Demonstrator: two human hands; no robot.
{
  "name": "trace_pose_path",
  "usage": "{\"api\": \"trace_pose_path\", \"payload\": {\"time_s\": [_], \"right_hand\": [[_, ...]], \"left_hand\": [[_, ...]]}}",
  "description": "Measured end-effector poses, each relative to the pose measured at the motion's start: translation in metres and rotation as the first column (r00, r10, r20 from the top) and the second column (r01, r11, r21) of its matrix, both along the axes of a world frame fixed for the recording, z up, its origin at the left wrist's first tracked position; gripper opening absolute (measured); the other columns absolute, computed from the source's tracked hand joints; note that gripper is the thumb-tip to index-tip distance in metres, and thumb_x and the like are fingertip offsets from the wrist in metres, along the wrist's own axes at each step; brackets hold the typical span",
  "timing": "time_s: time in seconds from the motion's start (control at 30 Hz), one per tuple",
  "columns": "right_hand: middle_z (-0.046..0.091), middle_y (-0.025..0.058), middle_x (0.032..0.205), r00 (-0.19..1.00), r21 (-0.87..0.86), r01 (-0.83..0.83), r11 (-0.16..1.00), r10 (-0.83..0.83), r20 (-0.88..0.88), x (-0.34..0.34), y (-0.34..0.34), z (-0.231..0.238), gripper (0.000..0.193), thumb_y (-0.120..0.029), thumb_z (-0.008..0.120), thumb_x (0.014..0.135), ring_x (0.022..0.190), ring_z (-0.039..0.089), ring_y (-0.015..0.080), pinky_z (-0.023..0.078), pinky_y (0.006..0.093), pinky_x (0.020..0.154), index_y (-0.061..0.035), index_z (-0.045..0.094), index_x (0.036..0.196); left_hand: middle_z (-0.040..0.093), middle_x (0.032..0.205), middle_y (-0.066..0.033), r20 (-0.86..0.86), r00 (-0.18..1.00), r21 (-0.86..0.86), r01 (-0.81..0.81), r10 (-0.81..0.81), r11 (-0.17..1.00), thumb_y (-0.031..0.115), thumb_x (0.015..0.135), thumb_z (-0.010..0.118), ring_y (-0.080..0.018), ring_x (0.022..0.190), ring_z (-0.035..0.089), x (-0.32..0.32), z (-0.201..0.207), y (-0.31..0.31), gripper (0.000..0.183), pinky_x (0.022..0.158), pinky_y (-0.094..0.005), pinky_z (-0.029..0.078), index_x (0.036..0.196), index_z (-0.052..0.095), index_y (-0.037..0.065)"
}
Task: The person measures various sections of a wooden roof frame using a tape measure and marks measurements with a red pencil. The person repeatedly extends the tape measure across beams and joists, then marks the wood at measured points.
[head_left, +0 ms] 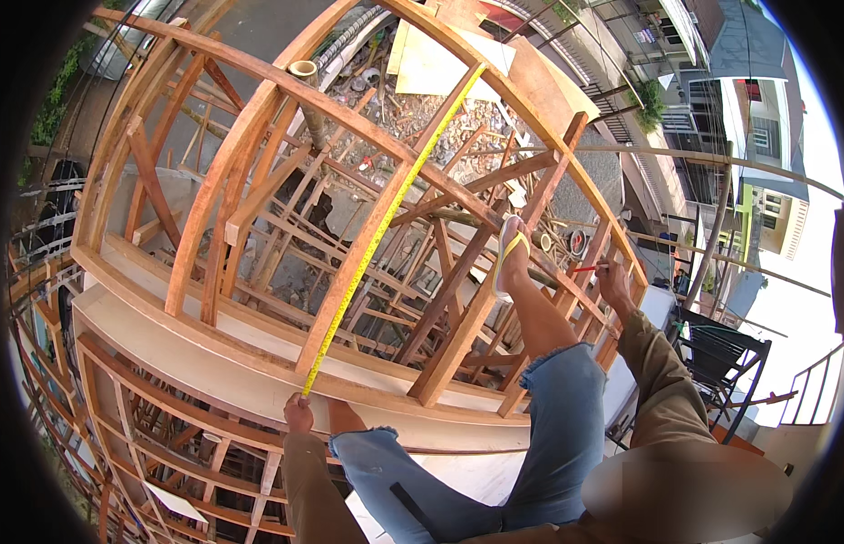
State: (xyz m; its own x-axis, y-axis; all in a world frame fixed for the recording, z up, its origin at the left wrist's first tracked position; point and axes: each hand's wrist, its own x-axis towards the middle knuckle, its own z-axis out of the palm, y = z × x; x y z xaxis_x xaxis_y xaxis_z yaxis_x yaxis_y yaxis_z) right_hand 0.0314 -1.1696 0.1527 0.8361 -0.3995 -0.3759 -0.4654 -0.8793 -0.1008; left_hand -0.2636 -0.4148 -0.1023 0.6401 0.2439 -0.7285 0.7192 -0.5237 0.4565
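A yellow tape measure (372,247) lies stretched along a wooden rafter (349,281), from the near beam to the far edge beam (531,118). My left hand (299,413) is closed on its near end, just off the near beam (232,352); whether the case is in that hand is hidden. Out to the right, my right hand (612,283) is closed around a red pencil (586,268), which points left above the timbers. One foot in a yellow-strapped flip-flop (514,243) rests on the frame between the tape and the right hand.
Open gaps between the timbers drop to rubble (377,118) far below. A bamboo pole (306,100) stands among the rafters. Plywood sheets (449,63) lie past the far beam. Lower left is another slatted frame (195,426); at right stands a black folding chair (721,363).
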Motion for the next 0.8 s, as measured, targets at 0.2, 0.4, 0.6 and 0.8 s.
{"api": "trace_pose_path", "payload": {"time_s": [0.2, 0.4, 0.6, 0.8], "right_hand": [[0.069, 0.0235, 0.083, 0.980, -0.082, 0.070, 0.994, -0.084, -0.182, -0.225, 0.098, 0.164, 0.022, -0.013, 0.052, 0.089, 0.086, 0.068, 0.0412, 0.052, 0.0490, 0.074, 0.0014, 0.067, 0.095], [0.068, 0.0252, 0.083, 0.935, -0.031, 0.312, 0.950, -0.313, -0.167, -0.451, 0.215, 0.273, 0.020, -0.012, 0.056, 0.086, 0.088, 0.068, 0.0416, 0.053, 0.0470, 0.077, 0.0022, 0.068, 0.094], [0.067, 0.0258, 0.080, 0.903, 0.017, 0.406, 0.914, -0.399, -0.159, -0.559, 0.302, 0.265, 0.017, -0.014, 0.059, 0.084, 0.081, 0.067, 0.0432, 0.053, 0.0497, 0.072, -0.0003, 0.070, 0.083], [0.067, 0.0252, 0.078, 0.907, 0.090, 0.406, 0.909, -0.413, 0.079, -0.551, 0.321, 0.246, 0.019, -0.015, 0.059, 0.084, 0.083, 0.067, 0.0421, 0.052, 0.0492, 0.073, -0.0005, 0.070, 0.081]], "left_hand": [[0.063, 0.070, -0.0162, 0.091, 0.996, -0.170, -0.003, 0.018, 0.985, 0.012, 0.093, 0.054, -0.0255, 0.067, 0.062, 0.029, 0.154, -0.002, 0.018, 0.065, -0.0387, 0.049, 0.083, 0.064, 0.000], [0.066, 0.072, -0.0080, 0.083, 0.997, -0.319, 0.028, -0.001, 0.947, 0.009, 0.094, 0.054, -0.0146, 0.067, 0.060, 0.072, 0.260, 0.026, 0.020, 0.064, -0.0320, 0.049, 0.084, 0.067, -0.003], [0.068, 0.076, -0.0081, 0.065, 0.998, -0.405, 0.018, 0.010, 0.914, 0.009, 0.097, 0.053, -0.0138, 0.068, 0.062, 0.068, 0.313, 0.085, 0.023, 0.066, -0.0286, 0.050, 0.088, 0.068, -0.005], [0.067, 0.080, -0.0086, 0.039, 0.999, -0.455, -0.014, 0.035, 0.890, 0.009, 0.099, 0.050, -0.0157, 0.070, 0.064, 0.045, 0.355, 0.144, 0.022, 0.064, -0.0300, 0.053, 0.093, 0.065, -0.006]]}}
